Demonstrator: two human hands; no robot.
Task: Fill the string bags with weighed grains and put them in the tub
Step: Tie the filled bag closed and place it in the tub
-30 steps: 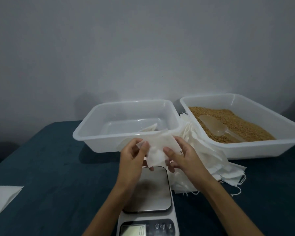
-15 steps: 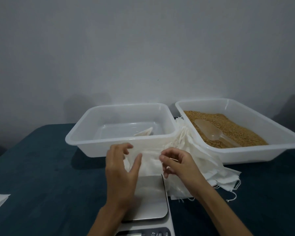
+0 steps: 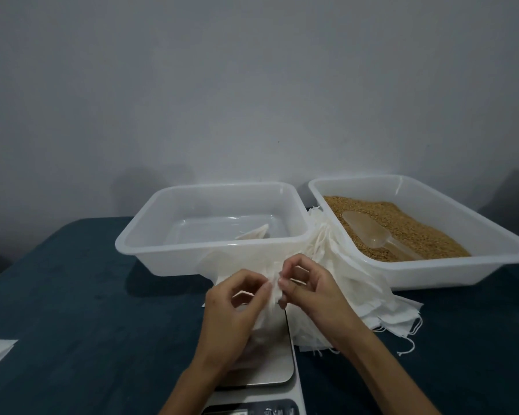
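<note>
A white bag [image 3: 267, 307] is held over the scale [image 3: 270, 366], in front of the tub [image 3: 150, 235]. The left hand [image 3: 231, 313] and the right hand [image 3: 315, 292] both pinch its top edge with closed fingertips. Just right lies a pile of bags [image 3: 372, 298], leaning on the tray [image 3: 492, 265] with grains [image 3: 408, 232] and a scoop [image 3: 369, 232].

At the centre of the frame, the left hand [image 3: 231, 313] and right hand [image 3: 312, 295] are pinching a white string bag [image 3: 270, 298] above the scale [image 3: 267, 363]. Behind them, a near-empty tub [image 3: 150, 238] is sitting at mid-frame. At right, a scoop [image 3: 369, 232] is lying on the grains [image 3: 408, 232] in a second tub [image 3: 492, 235].
</note>
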